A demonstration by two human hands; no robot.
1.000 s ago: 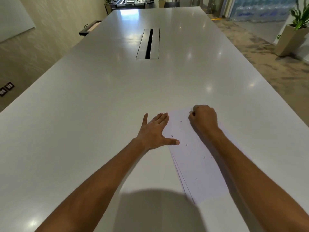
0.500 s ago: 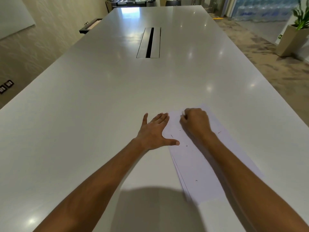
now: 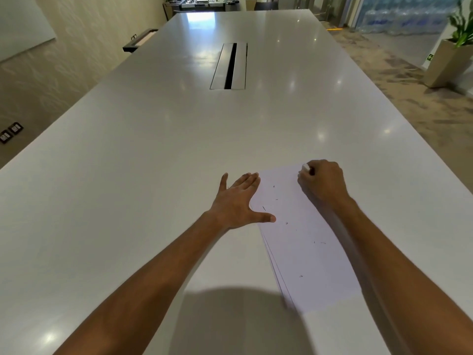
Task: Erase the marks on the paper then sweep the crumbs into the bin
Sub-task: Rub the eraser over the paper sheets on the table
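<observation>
A thin stack of white paper lies on the long white table, angled toward the near right. Small dark marks and crumbs are scattered over the top sheet. My left hand lies flat with fingers spread on the paper's left edge, the thumb on the sheet. My right hand is closed around a small white eraser, whose tip pokes out at the paper's far edge. No bin is in view.
A metal cable slot is set into the table's middle, far ahead. Carpet and a potted plant are off the table's right side. A dark shelf sits by the left wall.
My right hand with the eraser swung left across the top of the sheet, then back right to the far edge. My left hand has stayed put.
</observation>
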